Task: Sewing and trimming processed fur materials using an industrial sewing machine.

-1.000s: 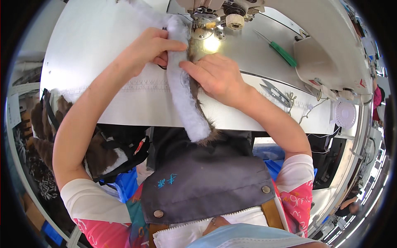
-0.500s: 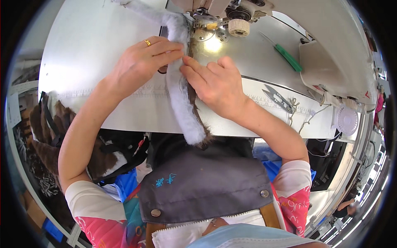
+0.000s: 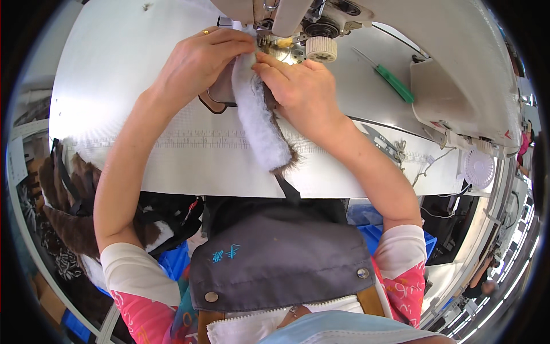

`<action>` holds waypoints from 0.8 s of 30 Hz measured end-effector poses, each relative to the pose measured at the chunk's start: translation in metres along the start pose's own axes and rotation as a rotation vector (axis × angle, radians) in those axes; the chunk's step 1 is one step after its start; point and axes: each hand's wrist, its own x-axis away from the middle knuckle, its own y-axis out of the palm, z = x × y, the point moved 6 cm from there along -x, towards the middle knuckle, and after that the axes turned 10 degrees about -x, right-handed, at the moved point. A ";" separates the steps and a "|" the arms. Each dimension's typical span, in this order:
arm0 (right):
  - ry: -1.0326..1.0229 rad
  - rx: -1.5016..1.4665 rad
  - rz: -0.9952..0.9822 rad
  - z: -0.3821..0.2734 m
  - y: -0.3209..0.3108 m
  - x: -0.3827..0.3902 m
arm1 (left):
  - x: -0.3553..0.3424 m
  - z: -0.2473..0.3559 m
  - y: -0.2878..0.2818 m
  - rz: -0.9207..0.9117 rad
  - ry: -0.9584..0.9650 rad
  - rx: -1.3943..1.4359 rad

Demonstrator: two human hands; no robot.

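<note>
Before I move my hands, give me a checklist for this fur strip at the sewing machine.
1. Left hand on the fur strip: ok.
2. Right hand at the fur strip's right side: ok.
3. Green-handled screwdriver apart from the fur strip: ok.
4. Snips apart from the fur strip: ok.
5. Dark tape clear of the table's front edge: not ok, it reaches the edge.
6. Needle clear of both hands: cannot tell, needle not discernible.

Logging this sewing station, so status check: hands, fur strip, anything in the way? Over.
Left hand, right hand: both on fur strip, fingertips pinching. Strip's near end on table. Green-handled tool, snips off right, apart from strip.
</note>
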 end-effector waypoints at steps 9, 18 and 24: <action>0.024 0.024 0.026 0.008 0.001 -0.002 | -0.007 -0.009 0.006 -0.018 -0.100 -0.020; 0.014 0.066 0.030 0.004 -0.002 0.000 | 0.000 0.000 0.004 0.044 -0.064 0.043; -0.001 0.073 0.020 0.005 -0.002 0.000 | 0.002 0.005 0.003 0.044 -0.054 0.058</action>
